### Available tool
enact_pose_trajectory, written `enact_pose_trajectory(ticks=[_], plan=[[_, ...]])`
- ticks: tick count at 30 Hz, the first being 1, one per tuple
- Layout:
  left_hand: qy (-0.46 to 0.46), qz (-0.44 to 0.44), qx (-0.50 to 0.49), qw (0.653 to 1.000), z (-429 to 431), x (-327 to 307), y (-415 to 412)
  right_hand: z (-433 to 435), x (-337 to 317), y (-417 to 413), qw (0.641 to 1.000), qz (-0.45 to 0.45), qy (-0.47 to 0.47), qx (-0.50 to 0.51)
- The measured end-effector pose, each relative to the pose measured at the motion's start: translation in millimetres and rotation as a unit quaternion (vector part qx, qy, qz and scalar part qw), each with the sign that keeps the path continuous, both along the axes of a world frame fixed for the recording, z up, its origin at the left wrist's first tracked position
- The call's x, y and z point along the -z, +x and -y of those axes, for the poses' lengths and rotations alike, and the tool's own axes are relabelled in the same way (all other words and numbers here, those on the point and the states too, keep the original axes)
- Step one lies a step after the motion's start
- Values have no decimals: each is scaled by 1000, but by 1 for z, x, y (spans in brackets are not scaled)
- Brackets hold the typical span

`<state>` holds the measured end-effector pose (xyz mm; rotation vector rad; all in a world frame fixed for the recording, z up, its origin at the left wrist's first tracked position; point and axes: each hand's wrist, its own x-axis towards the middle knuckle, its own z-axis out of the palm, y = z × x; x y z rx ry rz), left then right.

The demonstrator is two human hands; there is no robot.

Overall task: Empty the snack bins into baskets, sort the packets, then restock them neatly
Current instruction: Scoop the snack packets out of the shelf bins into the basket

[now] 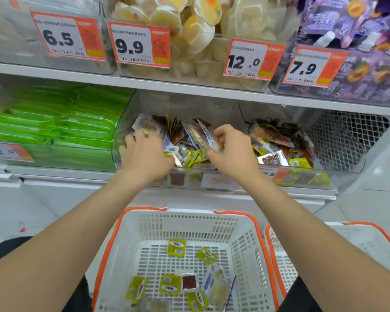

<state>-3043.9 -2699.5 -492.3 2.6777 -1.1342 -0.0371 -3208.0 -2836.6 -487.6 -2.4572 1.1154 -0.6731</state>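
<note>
Grip: right hand (232,149) has fingers and thumb clamped on a blue-white packet (206,137), held just above the pile (190,155) in the middle bin (122,136). Left hand (144,154): fingers curled down into the pile at the bin's left side. Tips are hidden, so I cannot tell whether they have closed on anything.

Basket (131,233) sits directly below the arms. It holds a handful of loose packets (176,247), mostly yellow-green, with much of the floor bare. Second basket (369,242) to its right: no contents visible in the part shown.

Judgement: emptying stage, early. The middle bin holds plenty, and the right bin (320,154) looks full and untouched. Sorting and restocking not yet begun.
</note>
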Motion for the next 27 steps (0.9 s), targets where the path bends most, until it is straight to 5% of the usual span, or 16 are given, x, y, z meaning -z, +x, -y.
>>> enact_pose_trajectory(ticks=[4, 12, 22, 27], plan=[[84, -168, -30, 982, 23, 4, 29, 31, 20, 46, 987, -132, 92, -7], [120, -215, 47, 968, 46, 25, 58, 57, 38, 87, 955, -286, 69, -23], [35, -135, 108, 984, 53, 31, 49, 59, 20, 64, 980, -183, -62, -45], [-33, -99, 124, 987, 44, 16, 41, 43, 1, 39, 992, -49, -83, -75]])
